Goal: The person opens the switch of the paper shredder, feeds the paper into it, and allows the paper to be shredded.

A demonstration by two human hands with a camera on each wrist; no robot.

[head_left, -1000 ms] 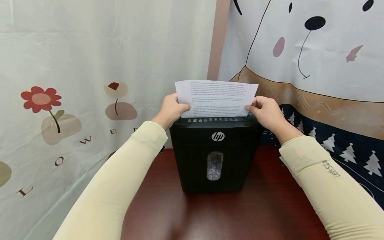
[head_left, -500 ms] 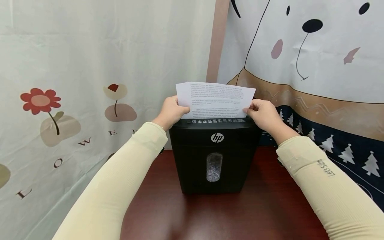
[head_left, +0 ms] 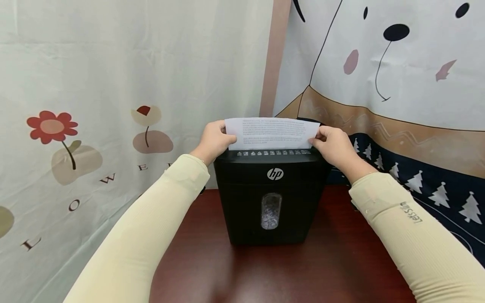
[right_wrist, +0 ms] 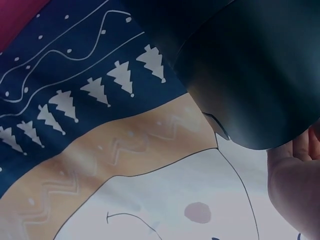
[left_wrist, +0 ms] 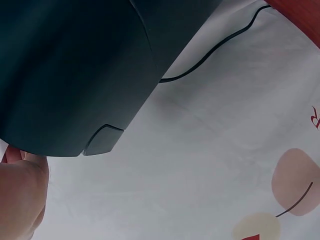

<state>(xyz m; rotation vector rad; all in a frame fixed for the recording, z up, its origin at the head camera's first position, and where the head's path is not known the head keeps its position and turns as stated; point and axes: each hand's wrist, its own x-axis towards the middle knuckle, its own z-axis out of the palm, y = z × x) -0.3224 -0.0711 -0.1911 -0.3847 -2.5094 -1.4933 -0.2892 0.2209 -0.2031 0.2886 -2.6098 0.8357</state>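
A printed sheet of paper point(head_left: 273, 132) stands upright in the top slot of a black paper shredder point(head_left: 242, 202), its lower part hidden inside. My left hand point(head_left: 215, 141) pinches the sheet's left edge, thumb in front, just above the shredder's top. At the opposite edge my right hand point(head_left: 333, 143) pinches the paper between thumb and fingers. In the left wrist view the left hand point(left_wrist: 22, 192) shows beside the shredder's dark side point(left_wrist: 75, 75). The right wrist view has the right hand point(right_wrist: 295, 180) at the rim of the shredder point(right_wrist: 250, 75), its fingertips partly out of sight.
The shredder stands on a dark red wooden table point(head_left: 273, 273). Paper shreds show through its clear window point(head_left: 271, 211). A black cord point(left_wrist: 215, 47) runs from behind it. Printed curtains hang close behind, one with flowers point(head_left: 52, 126), one with white trees point(head_left: 441, 195).
The sheet has sunk lower into the shredder, so less of it shows above the slot. Both hands stay at its edges, almost in place; the right hand has shifted slightly down.
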